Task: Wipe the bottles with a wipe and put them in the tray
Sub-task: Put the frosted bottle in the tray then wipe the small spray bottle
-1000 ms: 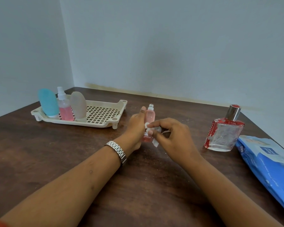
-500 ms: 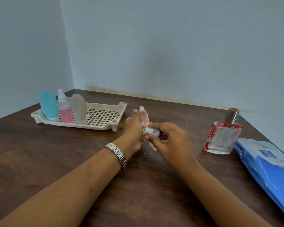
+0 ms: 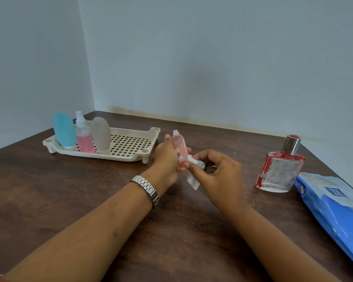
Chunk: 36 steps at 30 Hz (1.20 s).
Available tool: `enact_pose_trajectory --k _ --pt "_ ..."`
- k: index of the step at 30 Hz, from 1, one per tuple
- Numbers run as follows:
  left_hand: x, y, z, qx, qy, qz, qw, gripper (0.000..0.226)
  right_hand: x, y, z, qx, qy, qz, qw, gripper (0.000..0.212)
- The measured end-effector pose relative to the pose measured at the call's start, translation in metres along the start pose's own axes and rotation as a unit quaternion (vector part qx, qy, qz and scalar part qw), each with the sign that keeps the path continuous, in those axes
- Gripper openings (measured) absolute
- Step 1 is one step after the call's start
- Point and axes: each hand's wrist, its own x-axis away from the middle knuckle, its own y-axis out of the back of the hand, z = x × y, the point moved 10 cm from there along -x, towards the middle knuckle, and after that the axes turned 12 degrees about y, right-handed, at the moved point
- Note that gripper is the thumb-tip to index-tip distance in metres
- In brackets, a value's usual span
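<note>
Bottle in hand: a small pink spray bottle (image 3: 179,148), held near the middle of the table (image 3: 73,192).
Long axis: close to upright, with the nozzle at 12 o'clock and leaning a touch toward 11.
Left hand (image 3: 165,157): fingers wrapped round the bottle from its 9 o'clock side and clamped on its body.
Right hand (image 3: 219,174): fingertips pinch a bunched white wipe (image 3: 194,168) against the bottle's lower side at about 4 o'clock; a loose tail of wipe hangs below.
Tray (image 3: 151,133): near, at 10 o'clock from the held bottle. A blue bottle (image 3: 64,130), a pink spray bottle (image 3: 84,138) and a frosted bottle (image 3: 101,135) stand at its 9 o'clock end.
Nearer hand: the left, just beside the tray's 3 o'clock end. It already grips the bottle, so it looks best placed to carry it over toward 10 o'clock, kept upright.
Not yet wiped, by the look of it: a glass perfume bottle (image 3: 279,171) at 3 o'clock, well apart, beside the blue wipe pack (image 3: 334,204).
</note>
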Motion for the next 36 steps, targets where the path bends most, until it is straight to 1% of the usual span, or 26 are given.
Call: enact_pose_trajectory --k 1,3,5,6,8,10,12,14,15,16,18,20,21,23,24,26,28,31,32,34,36 --pt "0.001 -0.002 0.000 0.003 0.005 0.012 1.000 0.039 0.000 0.000 -0.005 -0.030 -0.028 -0.003 0.999 0.013" --pt "0.001 -0.006 0.000 -0.002 0.008 0.039 0.999 0.055 0.000 -0.002 -0.011 -0.061 -0.059 0.005 0.996 0.026" --pt "0.003 -0.011 0.001 -0.002 0.012 0.070 0.997 0.070 0.001 -0.006 -0.012 -0.067 -0.064 0.024 0.995 0.037" --pt "0.004 -0.012 0.000 0.003 0.011 0.078 0.997 0.071 0.001 -0.009 -0.012 -0.066 -0.061 0.035 0.995 0.039" --pt "0.004 -0.013 -0.003 0.013 0.000 0.092 0.996 0.064 0.001 -0.013 -0.009 -0.056 -0.043 0.054 0.996 0.038" --pt "0.003 -0.015 -0.002 0.026 0.001 0.100 0.995 0.056 0.000 -0.010 -0.001 -0.023 -0.005 0.053 0.998 0.033" --pt "-0.003 -0.012 0.000 0.041 0.002 0.088 0.995 0.040 -0.002 -0.004 0.008 0.024 0.041 0.034 0.998 0.024" --pt "-0.006 -0.007 0.001 0.047 0.004 0.065 0.997 0.034 -0.002 -0.003 0.016 0.062 0.075 0.027 0.995 0.019" --pt "-0.008 -0.005 0.001 0.044 0.002 0.056 0.997 0.034 -0.002 -0.003 0.017 0.062 0.079 0.026 0.995 0.018" --pt "-0.010 -0.004 0.001 0.039 -0.002 0.052 0.998 0.035 -0.002 -0.003 0.015 0.044 0.069 0.026 0.996 0.017" --pt "-0.010 -0.002 0.001 0.038 -0.010 0.048 0.998 0.038 -0.004 -0.003 0.001 -0.041 0.006 0.033 0.999 0.018" --pt "-0.011 -0.001 -0.002 0.031 -0.025 0.041 0.998 0.043 -0.002 -0.007 -0.018 -0.135 -0.073 0.052 0.987 0.012" --pt "-0.011 -0.001 -0.004 0.024 -0.035 0.041 0.998 0.042 -0.001 -0.007 -0.025 -0.161 -0.102 0.056 0.980 0.010" --pt "-0.009 -0.005 -0.007 0.004 -0.053 0.055 0.997 0.036 0.000 -0.002 -0.038 -0.206 -0.143 0.025 0.968 0.012" --pt "-0.008 -0.008 -0.007 -0.018 -0.061 0.068 0.996 0.036 -0.001 0.003 -0.043 -0.224 -0.155 -0.003 0.962 0.015" --pt "-0.005 -0.018 -0.004 -0.073 -0.069 0.101 0.990 0.047 -0.004 0.011 -0.044 -0.220 -0.148 -0.028 0.964 0.023" --pt "0.000 -0.029 0.001 -0.108 -0.074 0.138 0.982 0.054 -0.007 0.010 -0.038 -0.186 -0.122 0.005 0.975 0.039" --pt "0.007 -0.036 0.003 -0.137 -0.094 0.153 0.974 0.048 -0.006 -0.003 -0.026 -0.142 -0.083 0.089 0.982 0.075" --pt "0.009 -0.035 0.001 -0.128 -0.104 0.149 0.975 0.044 -0.005 -0.006 -0.023 -0.140 -0.075 0.104 0.982 0.082" --pt "0.006 -0.028 -0.005 -0.083 -0.109 0.132 0.982 0.035 -0.004 -0.012 -0.018 -0.133 -0.062 0.129 0.981 0.087" --pt "0.002 -0.020 -0.009 -0.023 -0.084 0.124 0.989 0.029 -0.004 -0.016 -0.012 -0.056 -0.021 0.154 0.986 0.081"
